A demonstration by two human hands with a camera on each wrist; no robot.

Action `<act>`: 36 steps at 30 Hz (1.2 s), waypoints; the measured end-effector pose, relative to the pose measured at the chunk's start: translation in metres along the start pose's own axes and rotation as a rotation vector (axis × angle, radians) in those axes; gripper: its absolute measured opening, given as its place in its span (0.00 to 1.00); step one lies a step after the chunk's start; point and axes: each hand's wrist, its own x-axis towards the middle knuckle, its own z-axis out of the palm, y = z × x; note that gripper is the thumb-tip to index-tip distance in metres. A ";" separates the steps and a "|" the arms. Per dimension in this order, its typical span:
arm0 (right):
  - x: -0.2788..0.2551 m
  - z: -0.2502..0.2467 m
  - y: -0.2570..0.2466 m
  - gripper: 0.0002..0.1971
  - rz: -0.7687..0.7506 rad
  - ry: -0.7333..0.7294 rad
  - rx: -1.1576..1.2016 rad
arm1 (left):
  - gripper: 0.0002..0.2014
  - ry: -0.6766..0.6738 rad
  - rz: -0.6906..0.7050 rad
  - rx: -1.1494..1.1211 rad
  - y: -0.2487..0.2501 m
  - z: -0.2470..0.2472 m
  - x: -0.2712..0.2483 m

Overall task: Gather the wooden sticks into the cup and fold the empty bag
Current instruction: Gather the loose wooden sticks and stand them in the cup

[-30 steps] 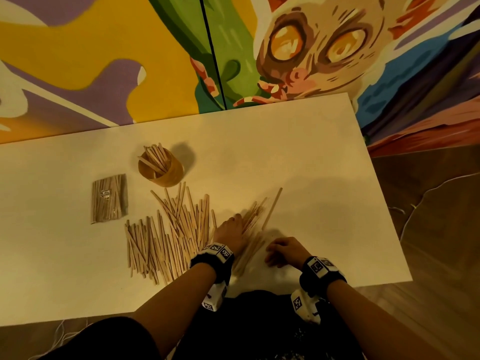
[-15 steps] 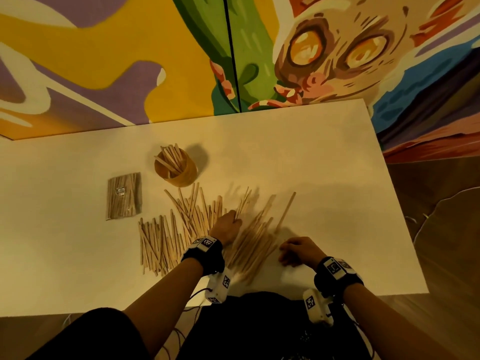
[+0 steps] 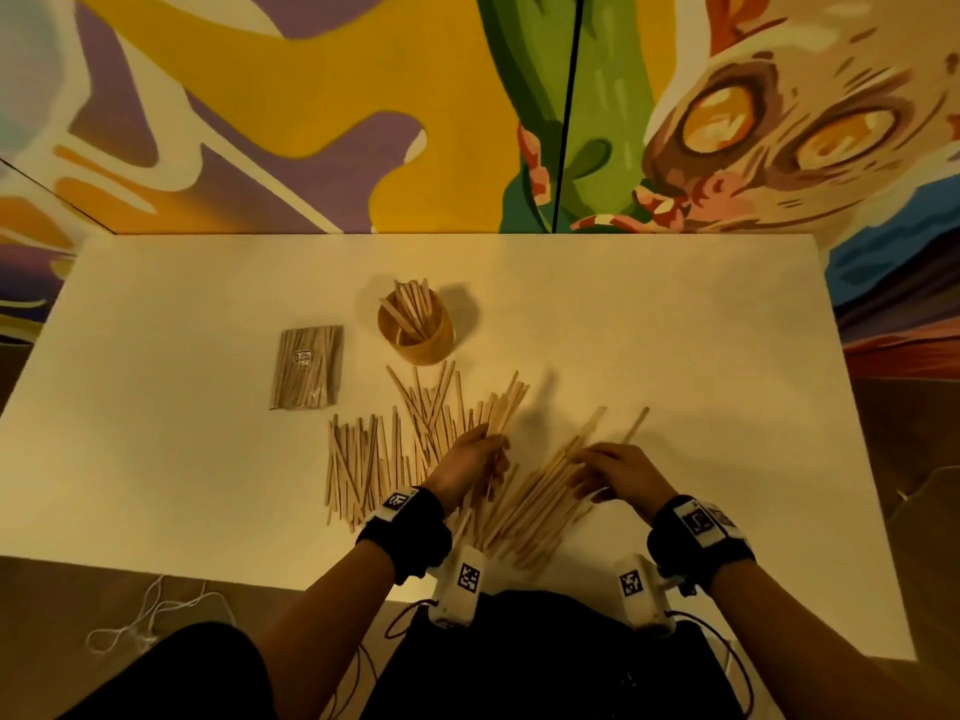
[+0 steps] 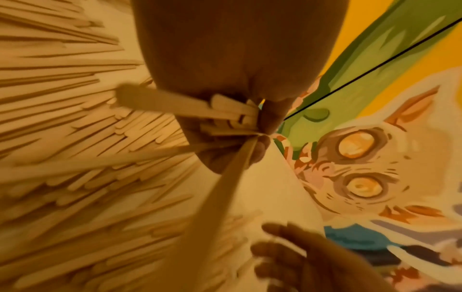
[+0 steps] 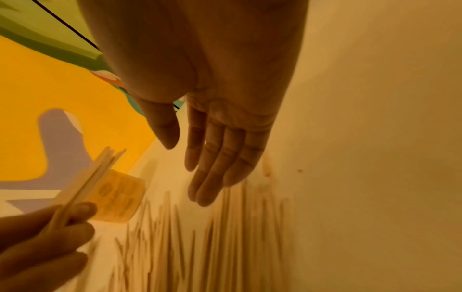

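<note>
Loose wooden sticks [image 3: 395,449] lie spread across the white table [image 3: 675,356], with another heap [image 3: 535,501] between my hands. My left hand [image 3: 470,462] grips a bundle of sticks [image 3: 506,407] that point up and away; in the left wrist view the fingers [image 4: 262,122] pinch that bundle [image 4: 225,116]. My right hand [image 3: 613,472] is open, its straight fingers [image 5: 212,168] hovering over the right heap [image 5: 237,237]. The yellow cup [image 3: 415,330] stands behind the sticks with several sticks in it. A clear bag [image 3: 307,367] packed with sticks lies left of the cup.
A painted mural wall [image 3: 467,122] rises right behind the table's far edge. The near edge runs just under my wrists. A white cord [image 3: 150,615] lies on the floor at the lower left.
My left hand has lifted a bundle of sticks off the table. My right hand has moved forward and left onto the right heap, fingers straightened. The camera view has shifted right.
</note>
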 end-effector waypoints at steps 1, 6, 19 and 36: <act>0.002 0.002 -0.006 0.12 -0.028 0.021 0.030 | 0.08 -0.032 -0.019 0.006 -0.004 0.002 -0.002; 0.009 0.014 -0.031 0.14 -0.063 0.058 0.124 | 0.10 -0.072 -0.103 -0.104 -0.011 0.024 -0.011; -0.026 0.058 -0.010 0.23 0.155 -0.452 -0.018 | 0.03 0.137 0.087 -0.595 0.008 0.020 0.009; -0.018 0.040 -0.039 0.14 0.099 -0.476 -0.117 | 0.07 -0.018 0.144 -0.074 0.007 0.021 -0.008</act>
